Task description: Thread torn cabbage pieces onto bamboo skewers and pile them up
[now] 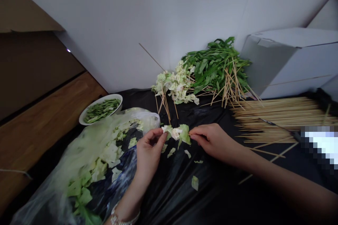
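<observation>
Between my two hands, several cabbage pieces (182,133) sit threaded on a wooden skewer, held above the black plastic sheet (169,193). My right hand (208,139) pinches the skewer just right of the leaves; most of its shaft is hidden by the hand. With thumb and fingers, my left hand (151,144) grips a pale cabbage piece (166,129) at the other end. Loose cabbage scraps (194,182) lie below on the sheet. Left of my left hand, a clear plastic bag (60,168) contains more torn cabbage leaves (108,154).
Finished-looking cabbage skewers (174,82) lean by the wall beside skewered leafy greens (213,65). Bare wooden skewers (277,116) lie at right, near a white box (293,59) and a pixelated bright object (322,144). A white bowl (82,117) of green pods stands at left.
</observation>
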A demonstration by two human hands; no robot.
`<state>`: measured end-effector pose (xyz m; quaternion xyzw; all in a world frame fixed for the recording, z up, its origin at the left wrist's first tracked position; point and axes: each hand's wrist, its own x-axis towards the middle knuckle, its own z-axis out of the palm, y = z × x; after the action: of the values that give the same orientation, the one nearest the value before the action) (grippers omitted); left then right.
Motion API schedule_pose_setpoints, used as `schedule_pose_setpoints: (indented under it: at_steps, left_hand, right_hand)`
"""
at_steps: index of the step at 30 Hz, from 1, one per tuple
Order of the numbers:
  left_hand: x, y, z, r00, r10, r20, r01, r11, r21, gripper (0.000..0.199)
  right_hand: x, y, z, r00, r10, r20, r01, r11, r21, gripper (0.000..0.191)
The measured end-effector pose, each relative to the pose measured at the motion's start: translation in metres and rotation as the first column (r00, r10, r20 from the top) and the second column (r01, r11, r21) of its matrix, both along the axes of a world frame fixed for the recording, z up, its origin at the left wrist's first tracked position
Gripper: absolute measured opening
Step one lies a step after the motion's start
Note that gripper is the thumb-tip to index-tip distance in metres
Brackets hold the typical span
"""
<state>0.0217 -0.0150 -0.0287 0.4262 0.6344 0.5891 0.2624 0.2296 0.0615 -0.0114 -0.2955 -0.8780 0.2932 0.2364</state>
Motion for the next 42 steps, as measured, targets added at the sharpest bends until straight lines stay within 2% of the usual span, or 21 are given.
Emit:
schedule_pose_setpoints:
  at_steps: [8, 21, 27, 31, 36, 39, 42]
  left_hand:
    - [0.003, -0.004, -0.003, 0.976, 0.028, -0.216, -0.032, 0.999, -0.018, 0.014]
    - [0.006, 0.000, -0.005, 1.000, -0.018, -0.022, 0.016, 0.998, -0.067, 0.016]
    - [0.013, 0.000, 0.002, 0.990, -0.082, 0.113, 0.078, 0.996, 0.036, 0.020]
    - [0.016, -0.004, 0.006, 0.994, -0.089, 0.069, 0.086, 0.995, 0.057, 0.026]
    - [0.019, -0.007, 0.002, 0.995, -0.091, -0.029, 0.094, 0.982, 0.162, 0.037]
    - [0.019, -0.006, 0.003, 0.999, -0.042, 0.013, 0.039, 0.979, 0.198, 0.034]
    - [0.013, -0.003, 0.009, 0.994, 0.102, 0.035, -0.107, 0.963, 0.248, 0.038]
  right_hand:
    - [-0.002, -0.005, -0.003, 1.000, -0.004, 0.015, 0.004, 1.000, -0.004, 0.025]
    - [-0.004, -0.004, -0.010, 1.000, -0.010, 0.024, 0.010, 1.000, 0.010, 0.026]
    - [-0.001, -0.003, -0.005, 1.000, 0.019, 0.002, -0.019, 0.999, 0.032, 0.025]
    - [-0.002, -0.004, 0.001, 0.998, 0.017, -0.064, -0.015, 0.999, 0.046, 0.024]
    - [-0.005, -0.007, 0.003, 0.991, 0.015, -0.134, -0.014, 1.000, 0.009, 0.022]
    - [-0.002, -0.006, 0.008, 0.991, 0.051, -0.121, -0.052, 0.999, -0.005, 0.022]
    - [0.007, 0.000, 0.018, 0.993, 0.090, -0.072, -0.092, 0.995, -0.029, 0.023]
